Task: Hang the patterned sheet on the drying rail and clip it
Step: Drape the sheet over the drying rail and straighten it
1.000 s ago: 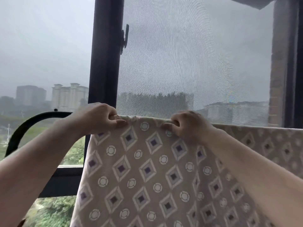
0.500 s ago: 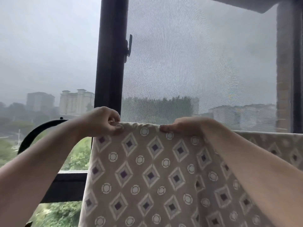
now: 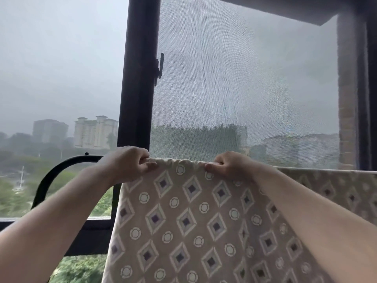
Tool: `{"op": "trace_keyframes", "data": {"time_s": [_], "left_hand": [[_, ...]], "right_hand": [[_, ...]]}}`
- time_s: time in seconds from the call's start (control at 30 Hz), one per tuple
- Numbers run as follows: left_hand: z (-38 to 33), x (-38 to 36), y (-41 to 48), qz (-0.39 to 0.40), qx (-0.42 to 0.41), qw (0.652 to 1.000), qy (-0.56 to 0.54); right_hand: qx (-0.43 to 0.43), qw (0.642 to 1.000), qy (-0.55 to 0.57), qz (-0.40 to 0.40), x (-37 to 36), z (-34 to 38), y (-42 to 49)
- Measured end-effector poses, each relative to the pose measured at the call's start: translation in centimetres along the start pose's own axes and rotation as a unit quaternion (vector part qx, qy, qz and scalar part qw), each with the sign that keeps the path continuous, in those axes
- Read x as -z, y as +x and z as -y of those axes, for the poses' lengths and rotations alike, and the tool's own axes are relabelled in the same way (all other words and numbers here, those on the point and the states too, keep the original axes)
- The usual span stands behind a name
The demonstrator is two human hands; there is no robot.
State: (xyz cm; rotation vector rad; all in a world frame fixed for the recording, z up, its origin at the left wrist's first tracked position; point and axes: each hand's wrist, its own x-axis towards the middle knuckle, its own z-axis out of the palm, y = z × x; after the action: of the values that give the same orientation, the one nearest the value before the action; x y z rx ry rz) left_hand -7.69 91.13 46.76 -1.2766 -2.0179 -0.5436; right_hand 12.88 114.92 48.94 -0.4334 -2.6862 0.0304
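The patterned sheet [image 3: 189, 221], beige with diamonds and circles, hangs down in front of the window. Its top fold runs level across the view toward the right edge. The drying rail under that fold is hidden by the cloth. My left hand [image 3: 126, 163] grips the top fold near the sheet's left corner, fingers curled over it and thumb on the front. My right hand [image 3: 230, 165] grips the same fold a short way to the right. No clip is in view.
A dark window post [image 3: 138, 78] with a latch [image 3: 160, 68] stands right behind the sheet. A mesh screen [image 3: 244, 88] fills the right pane. A curved black bar [image 3: 53, 176] arcs at the lower left, in front of the window sill.
Both hands and the sheet's top edge sit slightly lower in the view as the camera tilts up. My right hand has shifted a little to the right along the fold.
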Motion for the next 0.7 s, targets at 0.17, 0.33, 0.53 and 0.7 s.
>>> {"op": "trace_keyframes", "data": {"time_s": [0.17, 0.33, 0.53, 0.7], "left_hand": [[0.1, -0.3, -0.1, -0.02, -0.009, 0.997, 0.075], [0.4, -0.6, -0.2, -0.024, -0.002, 0.996, 0.084], [0.7, -2.1, 0.2, -0.033, 0.023, 0.996, 0.083], [1.0, -4.0, 0.5, -0.04, 0.052, 0.995, 0.079]], "right_hand": [[0.002, 0.998, -0.032, -0.06, -0.1, -1.4, -0.2], [-0.009, 0.997, 0.0, -0.071, -0.8, -1.9, 0.1], [-0.006, 0.999, 0.036, -0.035, -0.9, -1.3, 0.8], [-0.009, 0.999, 0.033, -0.03, -1.3, -1.6, 1.4]]}}
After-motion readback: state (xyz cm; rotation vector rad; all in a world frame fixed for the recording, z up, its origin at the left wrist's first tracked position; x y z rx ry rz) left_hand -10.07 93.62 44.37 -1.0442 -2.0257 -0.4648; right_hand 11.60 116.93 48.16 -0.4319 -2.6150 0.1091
